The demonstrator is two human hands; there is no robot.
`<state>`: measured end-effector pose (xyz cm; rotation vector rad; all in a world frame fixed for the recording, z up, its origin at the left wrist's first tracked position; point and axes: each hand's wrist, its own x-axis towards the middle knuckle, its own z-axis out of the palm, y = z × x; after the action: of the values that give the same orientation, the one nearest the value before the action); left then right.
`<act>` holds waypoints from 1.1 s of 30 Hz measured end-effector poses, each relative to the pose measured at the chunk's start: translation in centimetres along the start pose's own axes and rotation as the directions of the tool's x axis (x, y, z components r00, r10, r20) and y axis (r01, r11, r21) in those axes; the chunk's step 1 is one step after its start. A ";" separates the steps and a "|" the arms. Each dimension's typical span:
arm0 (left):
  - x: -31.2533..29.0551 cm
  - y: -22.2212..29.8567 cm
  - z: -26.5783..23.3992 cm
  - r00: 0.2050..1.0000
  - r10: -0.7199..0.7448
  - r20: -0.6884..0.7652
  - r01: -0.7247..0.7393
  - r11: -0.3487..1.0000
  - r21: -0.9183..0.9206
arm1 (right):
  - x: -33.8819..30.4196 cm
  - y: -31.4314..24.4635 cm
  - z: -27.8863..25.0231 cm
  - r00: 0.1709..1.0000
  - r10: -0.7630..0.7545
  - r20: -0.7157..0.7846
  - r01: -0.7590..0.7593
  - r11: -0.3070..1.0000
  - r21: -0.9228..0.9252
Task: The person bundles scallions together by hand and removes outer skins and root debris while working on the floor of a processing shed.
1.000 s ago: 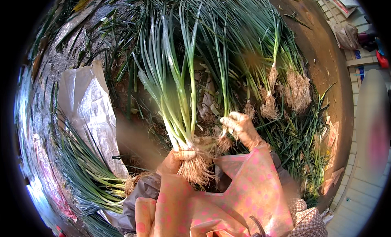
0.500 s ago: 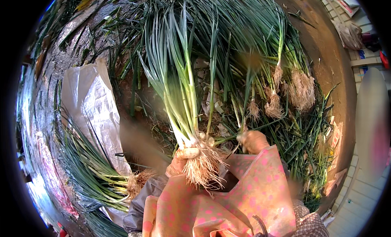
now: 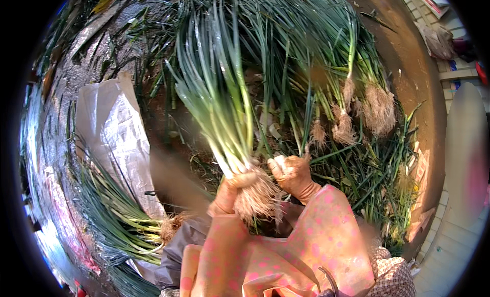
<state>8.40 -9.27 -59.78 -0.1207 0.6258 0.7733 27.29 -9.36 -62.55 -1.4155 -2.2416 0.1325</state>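
Observation:
My left hand [image 3: 228, 192] is wrapped round the white lower stems of a bunch of green onions [image 3: 232, 128]. The leaves point away from me, and a pale mass of roots [image 3: 260, 192] hangs out on the near side of the fist. Just right of those roots is my right hand [image 3: 294, 175], its fingers curled closed. Whether something thin is pinched in it, I cannot make out. Both forearms are covered by pinkish-orange sleeves with pink dots [image 3: 324, 220].
Beyond my hands lies a big heap of green onions [image 3: 306, 46], with rooty ends [image 3: 378, 109] at the right. A smaller pile [image 3: 127, 215] rests at the left beside a whitish plastic sheet [image 3: 115, 133]. Loose leaf trimmings [image 3: 377, 179] cover ground at the right.
My right hand has moved left, close to the roots of the held bunch. The bunch has shifted slightly, its stems now gathered more tightly together.

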 end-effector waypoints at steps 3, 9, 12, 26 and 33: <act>-0.3 2.5 0.6 0.990 0.116 -0.083 -0.109 0.991 0.084 | -4.8 3.4 0.4 0.787 0.158 0.596 0.022 0.959 -0.284; -1.8 3.5 1.4 0.985 0.123 0.119 -0.128 0.991 0.036 | -9.7 6.8 -9.3 0.330 0.261 0.907 -0.218 0.956 -0.196; -0.8 2.1 -0.8 1.000 0.000 0.020 -0.002 0.995 0.102 | -2.0 4.8 -7.9 0.551 0.306 0.777 -0.145 0.951 -0.272; 0.7 -0.6 -1.4 0.988 -0.147 0.042 0.140 0.980 0.141 | -12.3 8.5 -11.3 0.619 0.509 0.598 -0.500 0.843 -0.199; 1.5 -0.8 -0.2 0.980 -0.182 0.078 0.163 0.965 0.205 | 0.7 9.8 4.1 0.736 0.561 0.380 -0.405 0.814 -0.416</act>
<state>9.66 -8.97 -60.83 0.0438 0.5888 0.5416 33.34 -3.55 -69.12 -2.3668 -2.2639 0.3666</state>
